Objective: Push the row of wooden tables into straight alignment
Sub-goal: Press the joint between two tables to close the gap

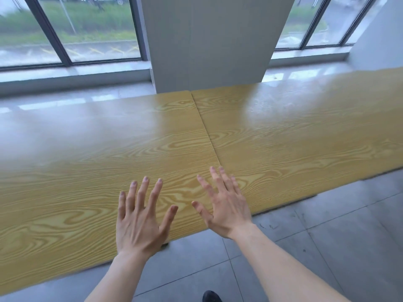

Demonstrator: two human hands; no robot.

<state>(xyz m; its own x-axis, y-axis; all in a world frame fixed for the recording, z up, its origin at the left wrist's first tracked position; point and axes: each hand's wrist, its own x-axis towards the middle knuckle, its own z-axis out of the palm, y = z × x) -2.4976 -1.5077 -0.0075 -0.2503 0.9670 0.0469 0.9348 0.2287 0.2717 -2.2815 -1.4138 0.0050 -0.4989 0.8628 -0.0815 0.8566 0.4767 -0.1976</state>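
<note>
Two yellow wood-grain tables stand side by side. The left table (76, 171) fills the left and centre; the right table (305, 138) runs off to the right. A thin seam (207, 131) marks where they meet, with the far edges nearly level. My left hand (139, 221) is spread flat over the near edge of the left table, fingers apart, holding nothing. My right hand (224, 203) is spread over the near end of the seam, holding nothing. Whether the palms press on the wood I cannot tell.
A white square pillar (213, 44) rises just behind the seam. Large windows (82, 29) with a glossy sill run along the far side. Grey floor tiles (327, 236) lie on my side, with the tip of a dark shoe (210, 296) at the bottom.
</note>
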